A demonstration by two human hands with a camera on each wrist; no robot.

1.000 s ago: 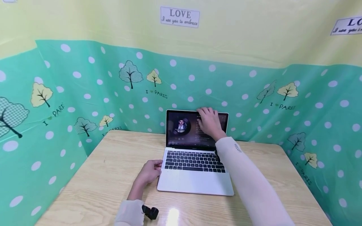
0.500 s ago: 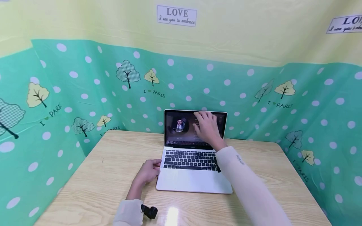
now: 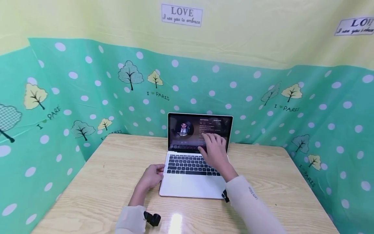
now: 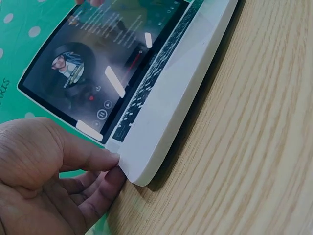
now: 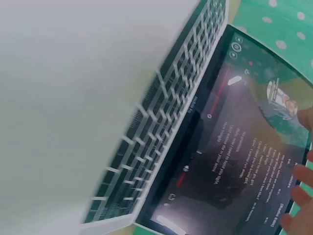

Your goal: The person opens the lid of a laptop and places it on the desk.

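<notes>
A silver laptop (image 3: 190,187) stands open on the table, its lit screen (image 4: 117,34) showing a music player with a round picture and lines of text. My left hand (image 3: 152,177) pinches the left edge of the keyboard half. In the left wrist view, the thumb (image 4: 90,152) lies at the edge's top and the fingers sit at its side and below. My right hand (image 3: 215,149) is in front of the right part of the screen, fingers loosely extended, holding nothing. Its fingertips (image 5: 299,196) appear at the right border of the right wrist view; whether they touch the screen I cannot tell.
The laptop rests on a light wooden table (image 3: 117,169). Behind and at both sides hangs a green and yellow curtain (image 3: 193,78) with dots and trees. A black wrist camera (image 3: 152,218) is strapped at the left sleeve.
My right hand has left the screen's top edge and come down and toward me, in front of the screen. The left hand keeps its grip at the laptop's left edge.
</notes>
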